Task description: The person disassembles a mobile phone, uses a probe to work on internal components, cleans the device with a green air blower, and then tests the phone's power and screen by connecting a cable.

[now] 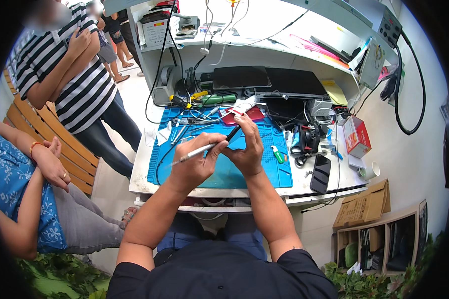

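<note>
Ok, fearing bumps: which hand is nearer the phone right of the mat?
Right: the right hand is over the mat, left of the phone; the left hand is farther left.

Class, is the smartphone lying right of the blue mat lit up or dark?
Dark. The smartphone lies face up, its glass black, with no lit display visible.

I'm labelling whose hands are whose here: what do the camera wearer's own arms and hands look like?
The left hand and right hand are ungloved, and no watch or bracelet shows. The forearms are bare below short black sleeves. A small dark mark sits near the right sleeve's edge, too small to make out.
</note>
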A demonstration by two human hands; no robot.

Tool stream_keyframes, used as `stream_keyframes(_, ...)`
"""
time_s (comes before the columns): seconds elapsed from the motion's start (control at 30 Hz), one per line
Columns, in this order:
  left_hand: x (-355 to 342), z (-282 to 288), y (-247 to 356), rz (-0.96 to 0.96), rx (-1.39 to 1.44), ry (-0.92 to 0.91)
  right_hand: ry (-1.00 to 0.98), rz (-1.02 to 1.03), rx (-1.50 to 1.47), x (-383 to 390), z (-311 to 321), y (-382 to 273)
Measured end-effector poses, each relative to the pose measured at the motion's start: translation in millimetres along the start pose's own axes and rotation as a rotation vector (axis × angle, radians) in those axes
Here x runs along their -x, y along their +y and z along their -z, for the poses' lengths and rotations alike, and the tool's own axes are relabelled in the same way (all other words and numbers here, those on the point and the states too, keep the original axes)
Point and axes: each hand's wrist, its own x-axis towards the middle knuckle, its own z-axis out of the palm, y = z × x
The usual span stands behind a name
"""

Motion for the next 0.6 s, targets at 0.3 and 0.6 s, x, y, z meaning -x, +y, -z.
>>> stream_keyframes(0.3, -14.1, 16.5, 7.9, 0.178, -0.033, -0.16, -0.042, 0.032, -0.003, -0.3, -3.0, -1.6)
stream_keyframes(0.6, -7.7, 16.3, -4.1, 0.096, -0.006, -0.126, -0.056, 0.01, -0.017, -2.2, -3.2, -6.2)
